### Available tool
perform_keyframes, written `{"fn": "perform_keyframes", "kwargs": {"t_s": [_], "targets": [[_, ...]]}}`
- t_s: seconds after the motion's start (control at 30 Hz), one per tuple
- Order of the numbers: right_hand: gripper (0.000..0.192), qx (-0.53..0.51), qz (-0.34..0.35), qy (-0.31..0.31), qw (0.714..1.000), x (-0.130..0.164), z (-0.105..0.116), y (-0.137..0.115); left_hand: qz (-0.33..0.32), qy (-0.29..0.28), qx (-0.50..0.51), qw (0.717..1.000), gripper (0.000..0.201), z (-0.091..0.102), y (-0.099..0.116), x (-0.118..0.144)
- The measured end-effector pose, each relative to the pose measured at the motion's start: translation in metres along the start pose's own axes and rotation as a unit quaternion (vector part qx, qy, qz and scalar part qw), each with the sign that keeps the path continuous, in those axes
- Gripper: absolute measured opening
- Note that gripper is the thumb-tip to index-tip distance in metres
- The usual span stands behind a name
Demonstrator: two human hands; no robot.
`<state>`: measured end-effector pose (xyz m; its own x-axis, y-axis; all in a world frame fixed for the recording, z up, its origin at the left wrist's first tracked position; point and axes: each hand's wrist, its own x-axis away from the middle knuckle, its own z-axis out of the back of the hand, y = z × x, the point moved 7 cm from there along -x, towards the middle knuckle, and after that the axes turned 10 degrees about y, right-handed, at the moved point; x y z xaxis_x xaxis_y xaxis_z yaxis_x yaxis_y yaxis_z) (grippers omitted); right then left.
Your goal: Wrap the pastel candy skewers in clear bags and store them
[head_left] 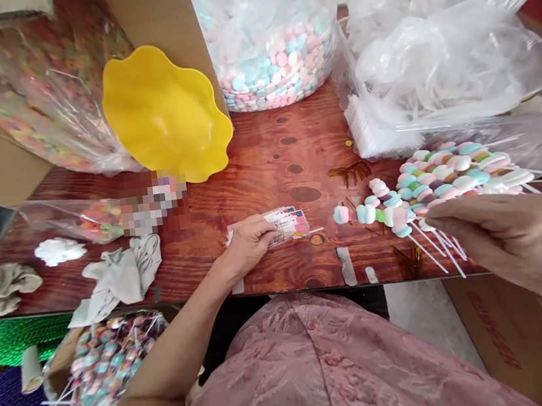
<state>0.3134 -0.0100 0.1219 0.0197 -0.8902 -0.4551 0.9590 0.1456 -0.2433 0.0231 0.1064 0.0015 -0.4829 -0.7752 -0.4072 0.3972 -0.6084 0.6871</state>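
Note:
My left hand [249,244] rests on the wooden table [271,163] and grips a small stack of printed labels or bags [289,222]. My right hand [513,245] reaches in from the right, fingertips at the white sticks [435,250] of marshmallow skewers. A pile of pastel marshmallow skewers [445,175] lies on the table at the right, and one skewer [371,214] stretches left toward the labels. Whether the right fingers pinch a stick is unclear.
A yellow wavy bowl [166,114] leans at the back. Behind stand a bag of loose marshmallows [273,58] and clear plastic bags [445,56]. A grey cloth [122,277] lies left. A box of wrapped skewers [104,375] and ribbon spools [20,336] sit lower left.

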Motion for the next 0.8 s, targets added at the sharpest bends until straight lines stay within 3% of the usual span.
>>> {"fn": "perform_keyframes", "kwargs": {"t_s": [0.1, 0.23, 0.47, 0.7, 0.8], "targets": [[0.015, -0.094, 0.026, 0.014, 0.995, 0.020, -0.019, -0.017, 0.005, 0.011, 0.009, 1.000, 0.013, 0.002, -0.002, 0.000], [0.013, -0.144, -0.026, 0.066, 0.987, 0.037, -0.048, -0.023, 0.003, 0.014, 0.014, 1.000, 0.011, 0.002, -0.001, 0.001], [0.019, -0.128, 0.000, 0.051, 0.990, 0.048, -0.064, -0.025, -0.004, 0.012, 0.009, 1.000, 0.012, -0.002, 0.002, 0.004], [0.025, -0.039, 0.179, 0.026, 0.983, 0.051, -0.065, -0.040, -0.050, -0.007, -0.014, 0.999, 0.015, -0.003, 0.010, 0.005], [0.026, -0.021, 0.217, 0.020, 0.976, 0.043, -0.066, -0.042, -0.084, -0.009, -0.027, 0.996, 0.017, -0.003, 0.012, 0.006]]}}
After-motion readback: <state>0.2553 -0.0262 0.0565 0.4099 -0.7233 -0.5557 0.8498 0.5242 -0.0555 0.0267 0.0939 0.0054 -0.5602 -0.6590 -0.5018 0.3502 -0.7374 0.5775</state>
